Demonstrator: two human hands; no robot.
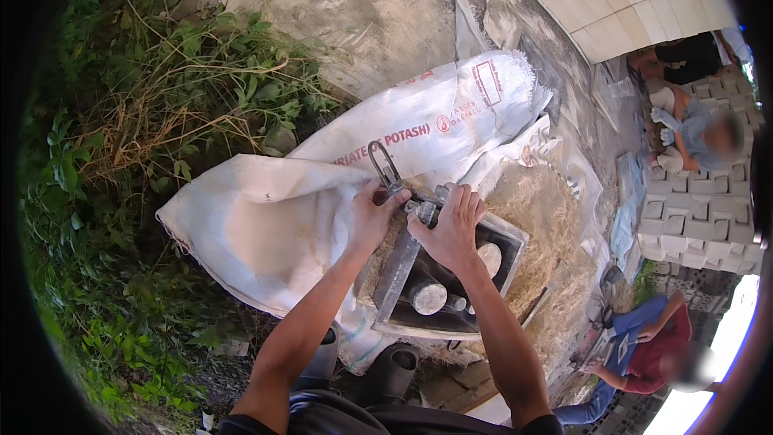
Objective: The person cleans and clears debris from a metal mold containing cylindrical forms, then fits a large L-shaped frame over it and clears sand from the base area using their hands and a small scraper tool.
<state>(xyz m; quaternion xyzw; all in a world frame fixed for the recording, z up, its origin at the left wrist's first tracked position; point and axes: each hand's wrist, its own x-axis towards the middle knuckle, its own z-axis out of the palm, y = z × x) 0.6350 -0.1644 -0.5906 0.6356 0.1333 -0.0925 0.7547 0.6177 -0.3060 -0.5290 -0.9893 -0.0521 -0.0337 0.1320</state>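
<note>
A grey metal box (pixel 515 234) with several round, cement-coated cylinders (pixel 427 298) inside sits in front of me. From its far left corner rises a U-shaped metal loop handle (pixel 385 163). My left hand (pixel 373 217) pinches the base of this loop between thumb and fingers. Beside it, my right hand (pixel 452 229) reaches over the box's far edge, its fingers bent round a grey metal fitting (pixel 425 211); the fingertips are partly hidden. Both hands nearly meet at the fitting.
White woven sacks (pixel 419 125) lie beyond and left of the box, over dry sandy material (pixel 531 217). Green weeds (pixel 233 97) border the left. At right, two seated people (pixel 656 346) work near stacked grey blocks (pixel 684 201). Pale blocks (pixel 620 0) stand at top right.
</note>
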